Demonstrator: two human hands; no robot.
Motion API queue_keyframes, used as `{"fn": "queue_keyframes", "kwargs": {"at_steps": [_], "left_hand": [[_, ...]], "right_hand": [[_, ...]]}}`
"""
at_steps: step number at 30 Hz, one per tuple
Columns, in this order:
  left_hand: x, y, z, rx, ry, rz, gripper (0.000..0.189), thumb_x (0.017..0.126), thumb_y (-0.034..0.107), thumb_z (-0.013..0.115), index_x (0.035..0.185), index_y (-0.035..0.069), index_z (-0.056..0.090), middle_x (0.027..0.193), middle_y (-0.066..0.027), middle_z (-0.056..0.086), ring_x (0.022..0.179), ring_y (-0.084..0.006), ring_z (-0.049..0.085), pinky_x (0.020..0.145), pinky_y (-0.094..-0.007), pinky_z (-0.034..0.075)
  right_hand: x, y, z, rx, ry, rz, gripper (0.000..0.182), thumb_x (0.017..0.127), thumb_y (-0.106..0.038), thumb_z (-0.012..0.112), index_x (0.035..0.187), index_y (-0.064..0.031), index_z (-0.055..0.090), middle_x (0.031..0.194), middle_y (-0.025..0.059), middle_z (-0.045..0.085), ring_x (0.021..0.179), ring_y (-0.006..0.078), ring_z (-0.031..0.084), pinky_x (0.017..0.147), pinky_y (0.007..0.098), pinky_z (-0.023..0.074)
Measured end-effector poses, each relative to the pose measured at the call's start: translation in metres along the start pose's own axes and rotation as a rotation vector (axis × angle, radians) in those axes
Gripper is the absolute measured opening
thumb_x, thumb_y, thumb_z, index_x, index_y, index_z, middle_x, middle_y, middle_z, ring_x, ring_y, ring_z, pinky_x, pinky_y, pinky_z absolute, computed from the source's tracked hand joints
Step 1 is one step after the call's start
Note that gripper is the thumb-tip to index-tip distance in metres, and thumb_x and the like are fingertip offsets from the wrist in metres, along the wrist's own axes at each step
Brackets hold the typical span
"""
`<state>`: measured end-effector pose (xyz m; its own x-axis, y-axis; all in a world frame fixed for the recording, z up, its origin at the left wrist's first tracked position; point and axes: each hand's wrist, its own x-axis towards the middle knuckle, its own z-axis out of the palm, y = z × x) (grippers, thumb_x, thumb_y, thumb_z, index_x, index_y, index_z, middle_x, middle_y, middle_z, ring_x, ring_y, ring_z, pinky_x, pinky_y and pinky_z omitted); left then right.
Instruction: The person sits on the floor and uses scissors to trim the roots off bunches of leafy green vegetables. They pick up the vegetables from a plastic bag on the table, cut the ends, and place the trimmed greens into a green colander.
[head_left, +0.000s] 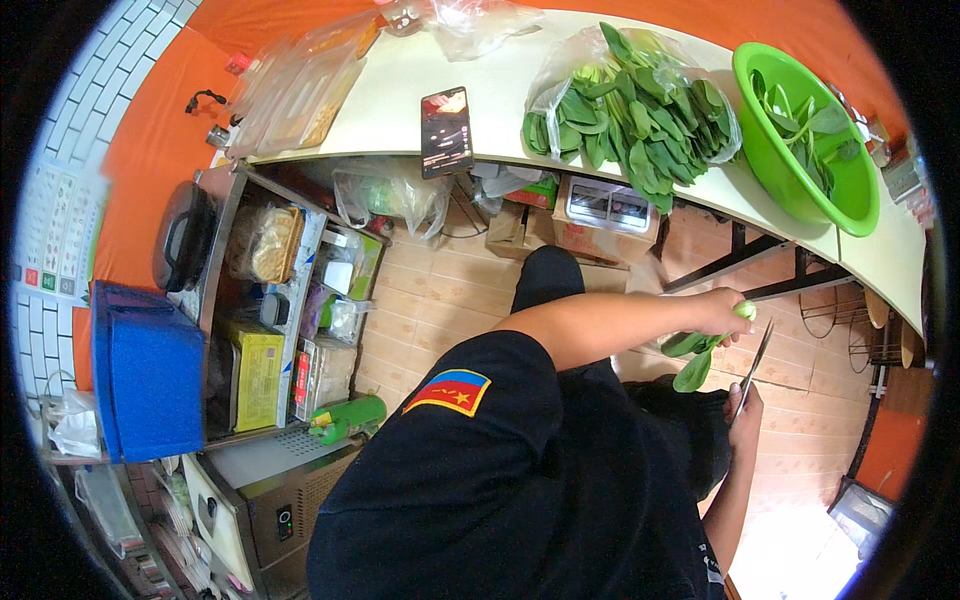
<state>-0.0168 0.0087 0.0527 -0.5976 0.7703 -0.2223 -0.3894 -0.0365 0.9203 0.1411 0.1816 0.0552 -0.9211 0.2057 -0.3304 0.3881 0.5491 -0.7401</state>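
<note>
My left hand grips a small bok choy; its pale base sticks up past my fingers and its green leaves hang below. In my right hand is a knife, its narrow blade angled up beside the bok choy, with a small gap showing between them. Both hands are over the floor, in front of the table. On the white table, a heap of leafy greens spills from a clear plastic bag. To its right a green plastic basin contains several loose leafy pieces.
A smartphone stands at the table's front edge, screen lit. Clear plastic containers are stacked at the table's left end. Cardboard boxes and metal table legs are beneath. A loaded shelf and a blue box stand left.
</note>
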Motion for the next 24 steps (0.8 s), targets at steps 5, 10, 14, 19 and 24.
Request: {"fn": "queue_keyframes", "kwargs": {"at_steps": [5, 10, 14, 19, 24], "left_hand": [[-0.015, 0.008, 0.002, 0.199, 0.018, 0.069, 0.023, 0.081, 0.015, 0.063, 0.089, -0.001, 0.05, 0.07, -0.0065, 0.059, 0.056, -0.0129, 0.056, 0.052, -0.0272, 0.047], [-0.019, 0.011, 0.002, 0.222, 0.022, 0.022, 0.029, 0.078, 0.018, 0.067, 0.094, 0.001, 0.05, 0.073, -0.0057, 0.06, 0.058, -0.0111, 0.056, 0.053, -0.0267, 0.047], [-0.012, -0.007, -0.002, 0.163, -0.096, 0.083, 0.039, 0.08, 0.019, 0.066, 0.109, 0.003, 0.047, 0.083, -0.0005, 0.057, 0.069, -0.008, 0.053, 0.055, -0.0238, 0.047], [-0.025, -0.004, -0.003, 0.493, 0.053, -0.05, 0.039, 0.076, 0.022, 0.066, 0.105, 0.0, 0.052, 0.079, -0.0077, 0.059, 0.069, -0.0109, 0.054, 0.059, -0.0279, 0.046], [-0.026, -0.013, 0.0, 0.527, 0.063, 0.014, 0.029, 0.076, 0.018, 0.064, 0.096, 0.002, 0.051, 0.076, -0.0064, 0.056, 0.069, -0.014, 0.051, 0.065, -0.0285, 0.043]], "right_hand": [[-0.006, -0.023, -0.004, -0.249, 0.052, -0.108, 0.036, 0.085, -0.029, 0.057, 0.075, 0.0032, 0.047, 0.062, 0.0186, 0.053, 0.056, 0.0279, 0.049, 0.057, 0.0379, 0.0415], [-0.01, -0.027, -0.015, -0.338, -0.002, -0.086, 0.039, 0.083, -0.033, 0.059, 0.077, 0.0036, 0.048, 0.065, 0.021, 0.056, 0.061, 0.033, 0.055, 0.058, 0.0398, 0.0428], [-0.012, -0.035, -0.014, -0.336, -0.097, -0.024, 0.047, 0.079, -0.04, 0.062, 0.096, 0.0032, 0.054, 0.077, 0.0222, 0.059, 0.073, 0.0361, 0.059, 0.067, 0.0409, 0.0457], [-0.01, -0.036, -0.018, -0.313, -0.158, -0.119, 0.054, 0.076, -0.049, 0.059, 0.087, 0.0029, 0.052, 0.076, 0.0232, 0.056, 0.077, 0.0394, 0.056, 0.068, 0.0437, 0.0432], [-0.01, -0.029, -0.02, -0.416, -0.212, -0.106, 0.06, 0.074, -0.053, 0.06, 0.09, 0.0044, 0.049, 0.08, 0.0233, 0.057, 0.082, 0.0389, 0.056, 0.072, 0.0439, 0.0438]]}}
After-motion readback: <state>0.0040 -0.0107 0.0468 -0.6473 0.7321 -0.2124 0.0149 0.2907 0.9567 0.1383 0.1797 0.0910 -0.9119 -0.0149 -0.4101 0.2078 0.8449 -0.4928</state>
